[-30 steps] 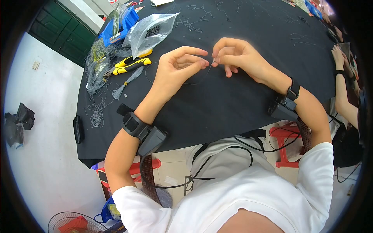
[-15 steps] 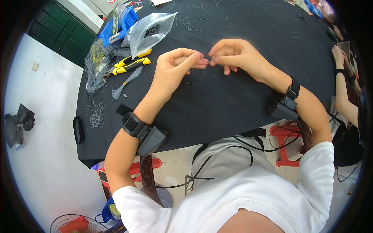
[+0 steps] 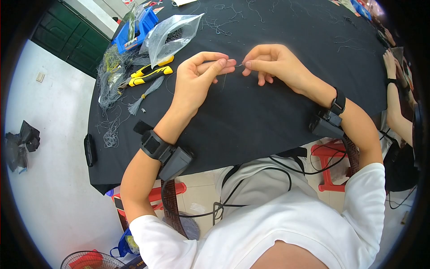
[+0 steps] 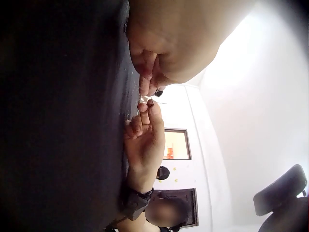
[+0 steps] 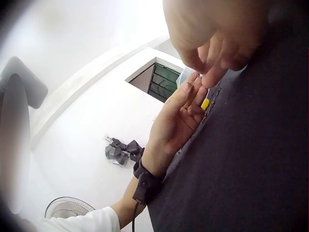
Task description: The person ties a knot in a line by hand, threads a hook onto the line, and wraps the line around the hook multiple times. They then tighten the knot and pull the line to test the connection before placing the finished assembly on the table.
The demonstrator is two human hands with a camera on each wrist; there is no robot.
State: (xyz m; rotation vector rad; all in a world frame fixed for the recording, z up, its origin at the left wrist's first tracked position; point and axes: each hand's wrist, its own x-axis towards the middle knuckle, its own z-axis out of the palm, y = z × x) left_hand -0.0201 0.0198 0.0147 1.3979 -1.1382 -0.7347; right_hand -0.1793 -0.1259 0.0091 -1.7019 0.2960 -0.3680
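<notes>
A thin grey cord [image 3: 223, 83] hangs from the fingertips of my left hand [image 3: 193, 76], whose thumb presses it against the forefinger. My right hand [image 3: 277, 63] is just to the right, its thumb and forefinger pinching a short bit of the same thin strand, with the other fingers loosely bent. A small gap separates the fingertips of the two hands, both held over the black cloth [image 3: 251, 121]. In the right wrist view the left hand [image 5: 176, 116] shows its palm, thumb against forefinger. The left wrist view shows the right hand [image 4: 146, 140] with thumb and forefinger together.
Yellow-black pliers [image 3: 151, 78] lie left of my left hand, beside a tied bundle of grey cords [image 3: 147, 96]. Behind them are a clear plastic bag [image 3: 190, 33], a blue bin [image 3: 145, 29] and tangled cords [image 3: 107, 78]. Another person's arm [image 3: 396, 107] rests at the right edge.
My left hand has shifted slightly left, and its thumb has closed onto the forefinger. The cord, which curved in a loop below the hands, now hangs from the left fingertips.
</notes>
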